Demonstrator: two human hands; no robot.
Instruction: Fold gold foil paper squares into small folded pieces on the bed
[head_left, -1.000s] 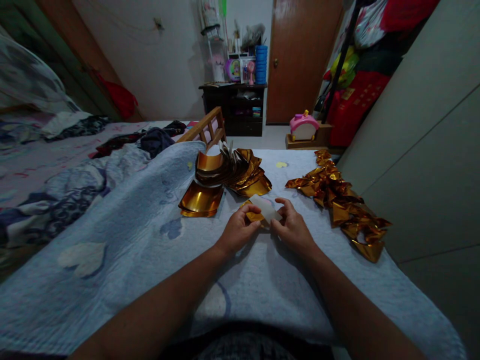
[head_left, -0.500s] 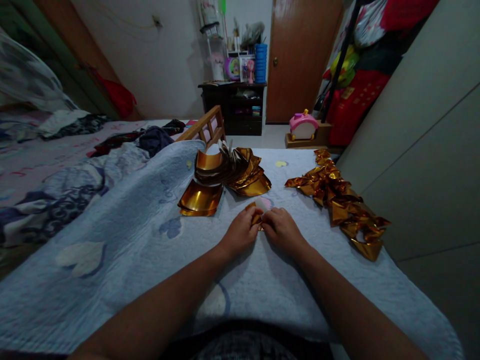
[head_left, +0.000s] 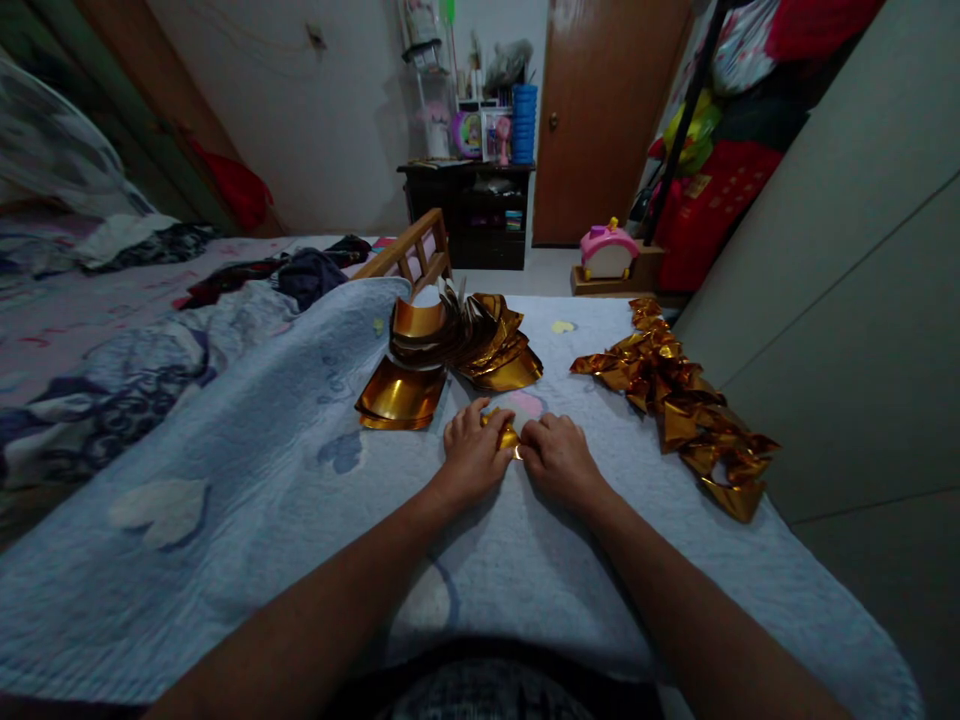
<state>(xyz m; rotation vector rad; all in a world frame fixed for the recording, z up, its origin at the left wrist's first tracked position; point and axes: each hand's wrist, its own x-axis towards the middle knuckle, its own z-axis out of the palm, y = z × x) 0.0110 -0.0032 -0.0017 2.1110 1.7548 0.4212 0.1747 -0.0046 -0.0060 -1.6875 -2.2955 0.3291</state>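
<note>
A small sheet of gold foil paper (head_left: 509,437), partly folded, lies on the blue bed cover between my hands. My left hand (head_left: 477,448) grips its left side, fingers curled over it. Closed at the right side of the same sheet, my right hand (head_left: 559,452) pinches its near corner. Fingers hide much of the paper. Just beyond my left hand, a stack of flat gold sheets (head_left: 402,392) rests beside a fanned bundle of gold foil paper (head_left: 469,340). Off to the right is a heap of folded gold foil pieces (head_left: 675,385).
The blue bed cover (head_left: 315,540) spreads under everything, with a wooden rail (head_left: 405,245) at its far edge. Rumpled bedding (head_left: 172,345) lies left. A pale cabinet (head_left: 862,330) borders the right. Beyond are a dark shelf unit (head_left: 465,215) and a pink toy (head_left: 607,252).
My left hand has turned flatter and spread over the paper. The pale raised flap has gone down, and gold now shows between the hands. My right hand has barely moved.
</note>
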